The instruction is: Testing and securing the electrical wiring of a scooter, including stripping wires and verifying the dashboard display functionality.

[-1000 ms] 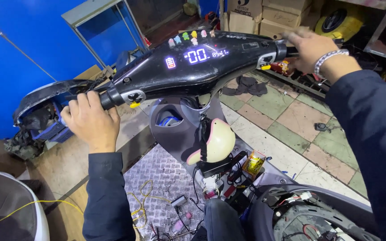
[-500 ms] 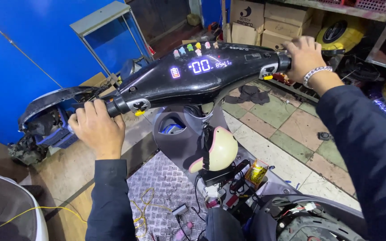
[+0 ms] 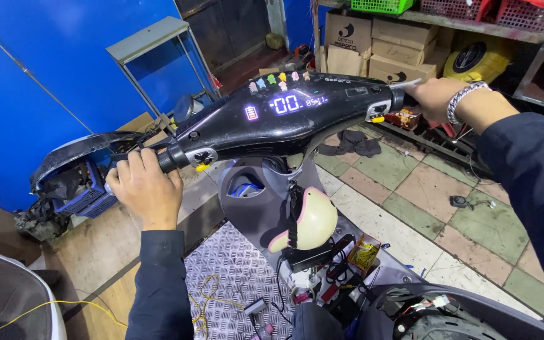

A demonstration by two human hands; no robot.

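A black scooter handlebar unit (image 3: pixel 266 123) with a lit display (image 3: pixel 288 104) and several small coloured figures along its top spans the middle of the view. My left hand (image 3: pixel 143 189) is closed around the left grip. My right hand (image 3: pixel 432 97), with a beaded bracelet on the wrist, is closed around the right grip and the brake lever. Below the bars a cream helmet (image 3: pixel 306 220) hangs on the front panel, above loose wires and a metal tread-plate footboard (image 3: pixel 228 277).
A blue wall (image 3: pixel 51 69) and a metal frame table (image 3: pixel 158 44) stand at the left. Cardboard boxes (image 3: pixel 373 44) and shelving fill the back right. A dismantled scooter part (image 3: pixel 70 179) lies left of my hand. A dark rag (image 3: pixel 354 143) rests on the tiled floor.
The handlebar has swung slightly, both hands staying on the grips. The view has shifted a little right and down.
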